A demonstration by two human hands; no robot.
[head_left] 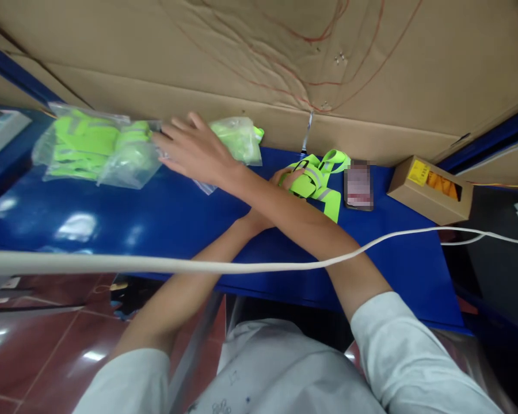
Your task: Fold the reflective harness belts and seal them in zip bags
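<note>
"On the blue bench (176, 230), where do we have the loose reflective strap (303, 187)?"

"Right of centre, yellow-green and bundled, just left of our phone (358, 185). Our left hand (286, 179) grasps it, fingers curled over the folds, though our right forearm (285, 214) hides part of that grip."

"And our right hand (196, 146)?"

"Crossed over to the other side, beside the middle clear bag (132, 167). Its fingers are stretched out and blurred; we cannot tell whether it touches or holds any plastic."

"How far along are we?"

"Partway, we'd judge. The leftmost clear bag (84, 150) and the middle one already contain straps of the same colour, and the third clear bag (237, 141), behind our right hand, seems to as well. The one we hold lies outside any bag, with a loop standing up and an end trailing, so it looks unfinished. Whether any bag is sealed, we can't make out."
</note>
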